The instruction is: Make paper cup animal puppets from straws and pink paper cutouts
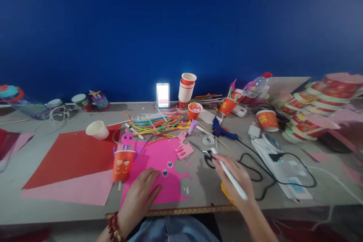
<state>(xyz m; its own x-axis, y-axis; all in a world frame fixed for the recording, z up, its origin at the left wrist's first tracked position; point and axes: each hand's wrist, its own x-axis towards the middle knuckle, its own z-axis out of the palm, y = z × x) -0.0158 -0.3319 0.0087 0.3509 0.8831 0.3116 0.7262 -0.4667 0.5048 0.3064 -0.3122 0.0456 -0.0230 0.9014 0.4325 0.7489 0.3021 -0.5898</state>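
Observation:
My left hand lies on a bright pink paper sheet, its fingers stretched out and a little apart. Just beyond its fingertips sit two small round pieces with blue hearts. Rounded cut-outs notch the right edge of the sheet. In my right hand is a white pen, held slanting above the table to the right of the sheet. Scissors lie partly behind that hand. An orange paper cup with a pink bunny figure stands left of the sheet.
Colourful pipe cleaners are heaped behind the sheet. A blue glue gun and its black cable lie to the right, near a white power strip. Stacked paper cups stand at the back. Red paper covers the left side.

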